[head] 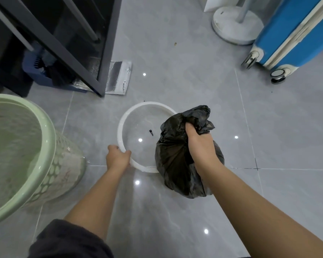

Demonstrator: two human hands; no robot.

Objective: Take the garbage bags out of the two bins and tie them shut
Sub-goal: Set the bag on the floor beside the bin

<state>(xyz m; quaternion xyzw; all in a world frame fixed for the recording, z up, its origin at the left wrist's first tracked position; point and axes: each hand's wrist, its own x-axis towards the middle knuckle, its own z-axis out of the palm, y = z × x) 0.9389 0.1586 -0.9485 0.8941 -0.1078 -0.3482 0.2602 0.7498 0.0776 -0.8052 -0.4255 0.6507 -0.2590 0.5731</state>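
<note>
At the far left stands a green perforated basket (45, 138). Its mouth faces us, and we cannot tell whether it counts as the second bin. Next comes our left hand (117, 157), its grip curled round the near rim of the white bin (123, 116). We judge it is there to hold the light bin down on the floor (175, 229), so that it does not rise with the bag. Inside, the bin shows bare except for a small dark scrap (151, 132) on its bottom.

To the right, overlapping the bin's right rim, is the black garbage bag (175, 164), full and already out of the bin. Our right hand (199, 144) has its grip clenched round the gathered neck, with loose plastic crumpled above the fist. Held there, the mouth is bunched together, which keeps the contents in and leaves the spare plastic ready for a knot. No knot shows yet. We cannot tell whether the bag hangs or rests on the floor.

Well apart, at the upper right, stand a white round base (235, 25) and a blue suitcase (295, 34).
</note>
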